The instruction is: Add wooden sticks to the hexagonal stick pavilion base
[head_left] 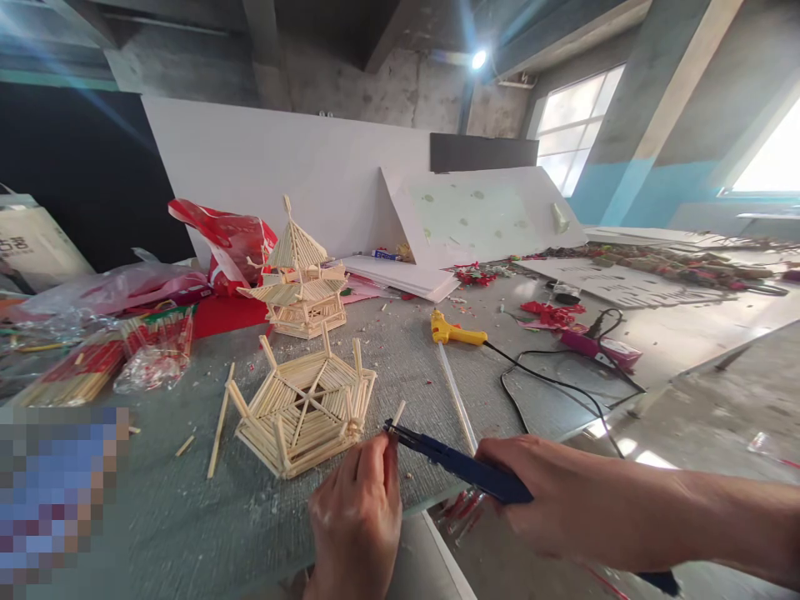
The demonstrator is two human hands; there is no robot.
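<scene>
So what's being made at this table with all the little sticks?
A person is cutting a thin wooden stick. The left hand pinches it while the right hand closes blue cutters on it. Beside them on the grey table lies a six-sided stick roof; a finished stick pagoda stands behind, with a yellow glue gun nearby.

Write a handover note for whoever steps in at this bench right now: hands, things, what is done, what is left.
Left hand: pinches a short bamboo stick upright.
Right hand: grips blue cutters, tips closed on that stick.
Hexagonal stick roof lies on the table just left of the hands; a finished-looking stick pavilion stands behind it.
Yellow glue gun lies behind the hands, apart from them, cord attached.
Packs of sticks at far left.
Done: the roof looks assembled.
Left: the stick is still in one piece.
</scene>
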